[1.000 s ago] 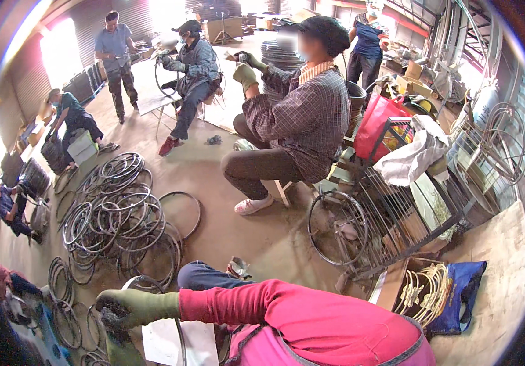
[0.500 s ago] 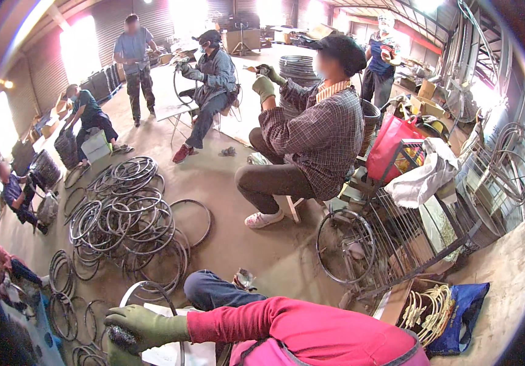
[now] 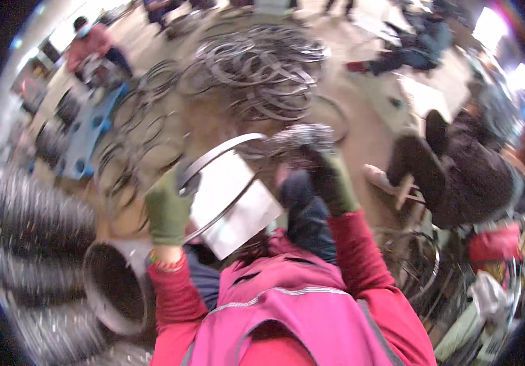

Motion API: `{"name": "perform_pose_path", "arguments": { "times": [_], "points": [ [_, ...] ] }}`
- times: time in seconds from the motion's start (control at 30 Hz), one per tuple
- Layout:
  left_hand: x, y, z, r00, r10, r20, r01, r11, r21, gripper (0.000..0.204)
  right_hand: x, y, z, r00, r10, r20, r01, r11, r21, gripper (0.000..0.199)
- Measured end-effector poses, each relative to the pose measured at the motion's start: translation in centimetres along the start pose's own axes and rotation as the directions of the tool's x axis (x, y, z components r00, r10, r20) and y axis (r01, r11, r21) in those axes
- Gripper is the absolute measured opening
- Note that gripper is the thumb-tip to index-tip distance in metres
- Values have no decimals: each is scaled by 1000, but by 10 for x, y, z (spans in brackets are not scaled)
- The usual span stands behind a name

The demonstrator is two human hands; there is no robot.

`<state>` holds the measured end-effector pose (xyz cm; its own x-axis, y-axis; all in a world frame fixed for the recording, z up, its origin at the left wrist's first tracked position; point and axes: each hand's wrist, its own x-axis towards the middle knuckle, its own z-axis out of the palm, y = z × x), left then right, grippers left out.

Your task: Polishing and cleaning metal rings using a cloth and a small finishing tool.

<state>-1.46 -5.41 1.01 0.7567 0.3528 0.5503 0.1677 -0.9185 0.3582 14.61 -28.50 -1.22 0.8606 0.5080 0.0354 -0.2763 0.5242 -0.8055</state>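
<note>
My left hand [image 3: 170, 206], in a green glove with dark fingers, is closed on the left side of a thin metal hoop [image 3: 224, 145]. The hoop stands tilted over a white sheet or board [image 3: 232, 207] in front of my lap. My right hand [image 3: 329, 177], gloved the same way, is beside the hoop's far right side. A grey, shiny wad [image 3: 305, 135] is at its fingers, which motion smears. Whether the wad touches the hoop I cannot tell.
A heap of metal hoops [image 3: 262, 67] lies ahead, with looser hoops [image 3: 116, 165] to the left. Stacked hoops [image 3: 36, 207] and a grey drum [image 3: 116, 287] stand at my left. A seated co-worker [image 3: 470, 158] is close on the right, near a red bag [image 3: 494, 244].
The view has swung left and down, bringing both my arms and the lap into it. My left hand on the hoop now shows. The picture has become blurred.
</note>
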Motion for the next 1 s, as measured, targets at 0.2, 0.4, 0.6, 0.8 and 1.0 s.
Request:
{"name": "perform_pose_path", "arguments": {
  "times": [0.2,0.4,0.6,0.8,1.0],
  "points": [
    [-7,-5,-16,993,-108,43,106,993,50,32,1,46,-18,996,49,70,-68,953,296,26],
    [-4,-2,-11,991,-111,76,111,994,3,30,9,58,-24,989,86,123,-121,943,309,26],
    [-4,1,-13,990,-110,92,106,993,44,33,18,74,-28,985,120,123,-158,914,374,25],
    [-5,-6,-8,977,-150,154,165,982,-91,37,19,86,-30,979,159,129,-201,858,472,29],
    [20,-11,-22,563,-385,732,805,454,-381,31,28,103,-37,953,59,297,-223,799,558,37]
  ]
}}
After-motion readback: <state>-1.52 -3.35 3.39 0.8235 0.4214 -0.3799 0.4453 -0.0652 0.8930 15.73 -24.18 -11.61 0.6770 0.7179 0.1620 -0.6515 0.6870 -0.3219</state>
